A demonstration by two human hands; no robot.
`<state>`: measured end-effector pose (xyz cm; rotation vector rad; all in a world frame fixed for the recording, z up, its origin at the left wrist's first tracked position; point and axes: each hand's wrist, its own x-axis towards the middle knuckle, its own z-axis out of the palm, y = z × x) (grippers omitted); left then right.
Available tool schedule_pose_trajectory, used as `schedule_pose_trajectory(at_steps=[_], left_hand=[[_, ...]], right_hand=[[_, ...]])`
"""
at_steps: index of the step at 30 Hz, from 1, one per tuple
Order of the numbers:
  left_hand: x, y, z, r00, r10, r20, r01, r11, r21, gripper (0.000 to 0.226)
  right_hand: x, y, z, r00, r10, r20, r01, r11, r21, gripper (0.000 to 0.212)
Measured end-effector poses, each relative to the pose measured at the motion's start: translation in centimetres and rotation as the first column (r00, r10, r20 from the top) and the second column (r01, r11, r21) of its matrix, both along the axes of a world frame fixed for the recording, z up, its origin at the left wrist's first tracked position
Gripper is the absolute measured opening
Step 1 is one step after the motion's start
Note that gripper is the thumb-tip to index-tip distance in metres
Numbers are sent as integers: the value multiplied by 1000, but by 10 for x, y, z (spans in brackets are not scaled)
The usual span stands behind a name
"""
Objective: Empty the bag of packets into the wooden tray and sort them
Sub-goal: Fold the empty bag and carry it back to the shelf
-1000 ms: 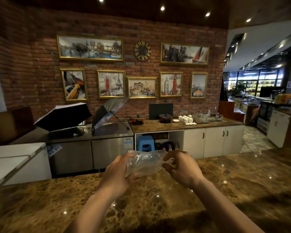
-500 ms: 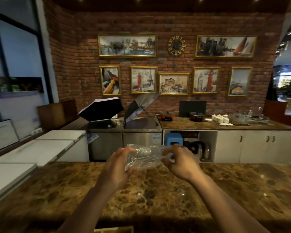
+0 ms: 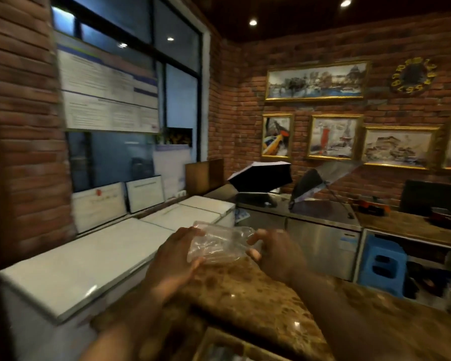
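Observation:
A crumpled clear plastic bag is held in the air above the brown marble counter. My left hand grips its left end and my right hand pinches its right end. No packets show inside it through the blur. A corner of the wooden tray peeks in at the bottom edge, below my hands, with something pale in it that I cannot make out.
White chest freezers stand to the left below a window. Behind the counter are a steel cabinet with two open umbrellas on it and a blue stool at the right.
The view has swung left, bringing the freezers and window in. Both hands still hold the bag, now over the counter's left end. The tray corner shows more at the bottom.

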<state>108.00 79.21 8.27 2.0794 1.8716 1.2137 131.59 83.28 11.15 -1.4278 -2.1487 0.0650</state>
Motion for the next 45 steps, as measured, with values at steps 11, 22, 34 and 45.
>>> schedule_pose_trajectory(at_steps=[11,22,34,45], left_hand=[[-267,-132,-17,900,416,-128,-415,909,33,50],[-382,-283,-32,657,734,-173,-744,668,6,52],[-373,-310,-37,420,882,-216,-901,433,18,55],[-341,-269,-91,399,893,-208,-917,384,-110,55]], right_hand=[[-304,-28,-21,916,402,-13,-402,915,-25,21],[-492,-119,-39,664,748,-13,-748,664,2,15],[-541,-118,-46,427,903,-50,-904,426,-39,16],[-535,-66,-104,395,918,-34,-902,380,-205,19]])
